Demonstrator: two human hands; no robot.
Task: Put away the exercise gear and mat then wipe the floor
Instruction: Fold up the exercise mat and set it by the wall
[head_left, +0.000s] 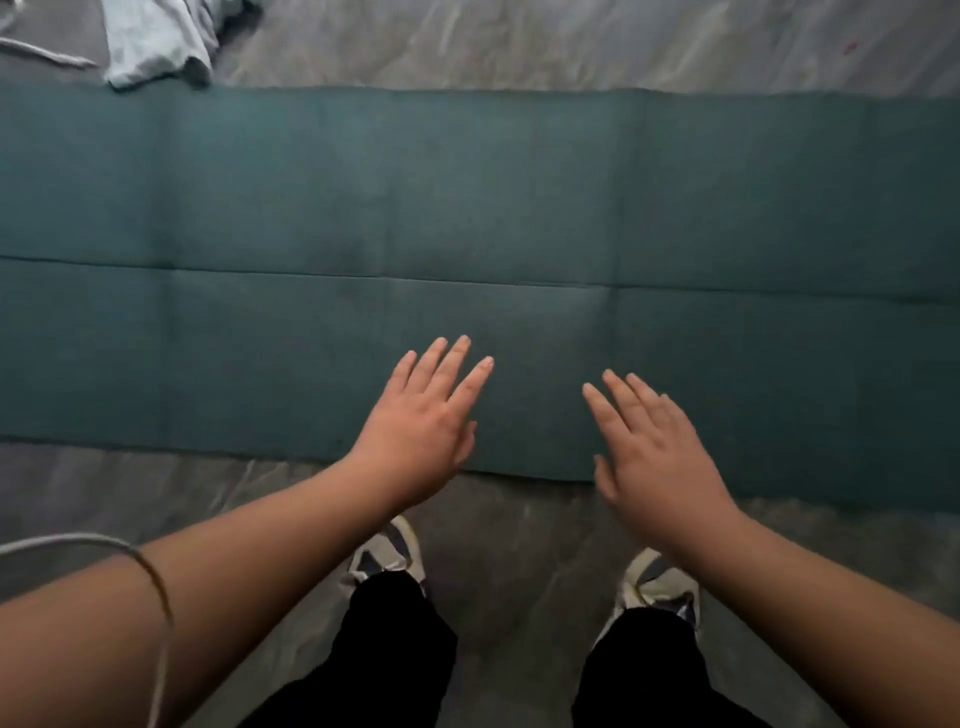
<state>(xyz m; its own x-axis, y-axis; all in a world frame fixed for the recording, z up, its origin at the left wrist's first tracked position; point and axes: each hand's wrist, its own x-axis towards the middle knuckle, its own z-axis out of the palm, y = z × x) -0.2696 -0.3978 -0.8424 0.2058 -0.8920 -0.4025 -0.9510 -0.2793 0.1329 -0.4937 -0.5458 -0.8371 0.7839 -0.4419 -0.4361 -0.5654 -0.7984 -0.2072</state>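
Left hand (423, 426), right hand (657, 457): 2 flat, fingers spread, empty, above mat (260, 208) near edge; likely reaching to fold it.

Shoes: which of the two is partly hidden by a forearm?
The right shoe: the forearm behind the right hand crosses over its toe. The left shoe lies clear, below the left hand.

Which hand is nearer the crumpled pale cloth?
Left. The left hand is on the crumpled pale cloth's side; the right hand is farther right.
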